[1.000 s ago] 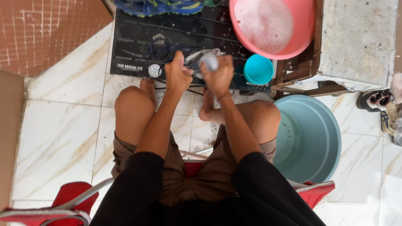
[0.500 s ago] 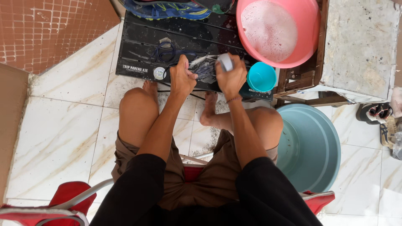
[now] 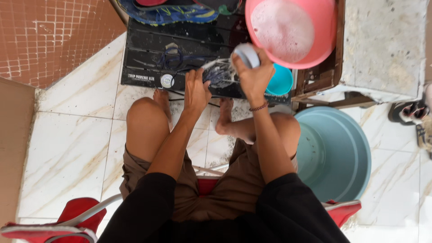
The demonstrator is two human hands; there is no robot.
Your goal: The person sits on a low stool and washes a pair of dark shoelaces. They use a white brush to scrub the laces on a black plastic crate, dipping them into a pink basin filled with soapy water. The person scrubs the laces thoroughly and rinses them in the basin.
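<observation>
My left hand [image 3: 196, 90] presses down on a dark soapy shoe [image 3: 219, 72] that lies on a black board [image 3: 148, 58] on the floor. Above the shoe, my right hand [image 3: 254, 74] is closed around a grey brush [image 3: 246, 55], raised close to the rim of a pink basin [image 3: 315, 45] of foamy water. Loose dark laces [image 3: 173, 57] lie on the board left of the shoe. My bare knees and feet sit just below the board.
A small turquoise cup [image 3: 280, 81] stands beside the pink basin. A large teal bucket [image 3: 342, 153] sits at my right. A blue sneaker [image 3: 171, 11] lies at the board's far edge. Sandals [image 3: 411, 117] rest far right, and a red chair [image 3: 76, 216] is under me.
My right hand has lifted the brush off the shoe and moved it right, toward the pink basin. My left hand has stayed on the shoe.
</observation>
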